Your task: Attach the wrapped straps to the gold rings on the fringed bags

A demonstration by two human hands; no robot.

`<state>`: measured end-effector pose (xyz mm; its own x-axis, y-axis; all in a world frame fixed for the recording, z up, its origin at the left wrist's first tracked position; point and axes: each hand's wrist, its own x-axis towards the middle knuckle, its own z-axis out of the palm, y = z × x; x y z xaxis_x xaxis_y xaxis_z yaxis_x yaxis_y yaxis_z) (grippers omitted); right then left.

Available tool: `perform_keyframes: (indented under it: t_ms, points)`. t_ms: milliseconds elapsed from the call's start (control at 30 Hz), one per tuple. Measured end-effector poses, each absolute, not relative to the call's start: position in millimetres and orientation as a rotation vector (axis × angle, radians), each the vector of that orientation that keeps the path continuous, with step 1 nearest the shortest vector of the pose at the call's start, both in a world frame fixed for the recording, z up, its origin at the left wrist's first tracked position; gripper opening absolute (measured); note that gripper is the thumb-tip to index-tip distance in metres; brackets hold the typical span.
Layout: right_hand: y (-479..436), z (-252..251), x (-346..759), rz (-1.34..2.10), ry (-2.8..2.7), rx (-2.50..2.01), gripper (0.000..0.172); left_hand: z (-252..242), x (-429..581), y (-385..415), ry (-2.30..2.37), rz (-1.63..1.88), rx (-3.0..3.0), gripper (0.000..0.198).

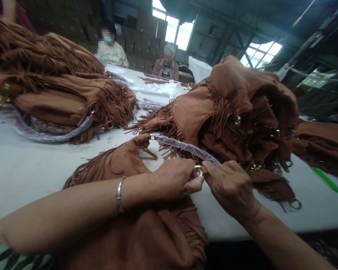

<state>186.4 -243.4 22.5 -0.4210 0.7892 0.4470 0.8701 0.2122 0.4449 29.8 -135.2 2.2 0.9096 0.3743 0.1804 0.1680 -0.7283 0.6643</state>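
A brown fringed handbag [154, 232] lies in front of me, partly covered by my left forearm. Its plastic-wrapped strap [186, 146] joins the bag at a metal fitting on the far side and curves round to my hands. My left hand [174, 178] is closed on a gold-coloured metal ring [198, 171], pinched between thumb and fingers. Close beside it, my right hand [232, 187] grips the near end of the wrapped strap, thumb against the ring. How strap and ring meet is hidden by my fingers.
Brown fringed bags are heaped at the left [53, 101] and right [231, 101] of the white table [14, 157]. A green strip [329, 183] lies at the right. Two people sit across the table, with cartons [141, 41] stacked behind them.
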Motion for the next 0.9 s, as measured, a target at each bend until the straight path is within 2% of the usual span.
perform_keyframes:
  t_ms: [167, 267, 500, 700, 900]
  points:
    - [-242.8, 19.8, 197.3, -0.631, -2.333, -1.502, 0.019, 3.9, 30.2, -130.0, 0.287, 0.369, 2.306, 0.025]
    - [-247.4, 13.5, 198.1, -0.61, -2.256, -1.471, 0.026, 5.7, 31.4, -124.8, 0.233, 0.29, 2.242, 0.029]
    - [-247.3, 23.7, 192.2, -0.724, -2.412, -1.497, 0.02, 1.4, 33.2, -113.4, 0.101, 0.169, 2.051, 0.05]
    - [-242.2, 34.7, 194.6, -0.674, -2.462, -1.588, 0.021, -8.6, 37.8, -117.2, 0.133, 0.189, 1.685, 0.044]
    - [-231.4, 35.5, 201.2, -0.404, -2.47, -1.769, 0.028, -16.4, 41.4, -119.2, 0.168, 0.266, 1.686, 0.03]
